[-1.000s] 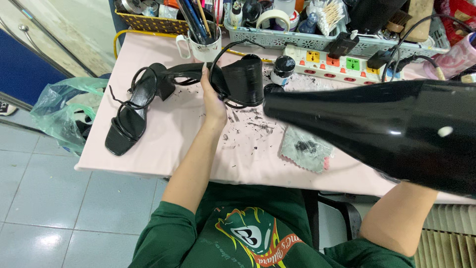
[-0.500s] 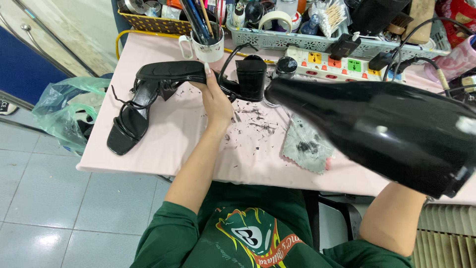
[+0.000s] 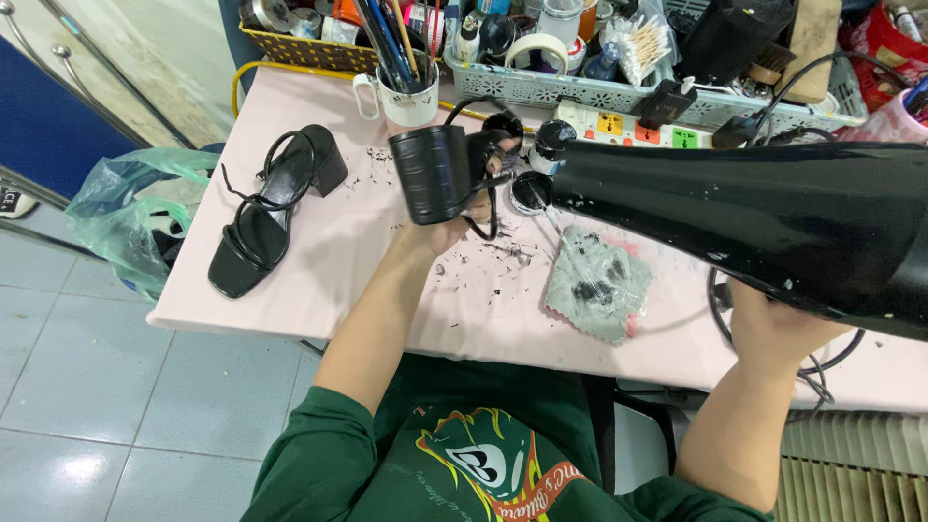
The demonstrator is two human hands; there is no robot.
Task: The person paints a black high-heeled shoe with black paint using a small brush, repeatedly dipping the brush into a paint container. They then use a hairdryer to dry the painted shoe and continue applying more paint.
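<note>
2 hands share the work at a cluttered repair bench: the right hand (image 3: 773, 333), nearest the camera, is closed around the grip of a glossy black hair dryer (image 3: 764, 227), its nozzle aimed at the black block-heeled sandal (image 3: 447, 174) that the left hand (image 3: 452, 227) holds clear of the pink tabletop (image 3: 319, 261), fingers wrapped beneath the chunky heel. A steady result likely depends on keeping the nozzle near but not touching the heel, turning the shoe so no 1 spot takes all the air, and keeping fingers out of the stream. Below lie a stained grey cloth (image 3: 594, 285), black flecks and an open small jar (image 3: 531, 191). The matching sandal (image 3: 271, 208) rests to the left. Farther back stand a white mug of brushes (image 3: 401, 92), a power strip (image 3: 633, 126) and a crowded plastic basket (image 3: 580, 92). Pale floor tiles (image 3: 87, 387) and a green plastic bag (image 3: 126, 217) edge the scene.
</note>
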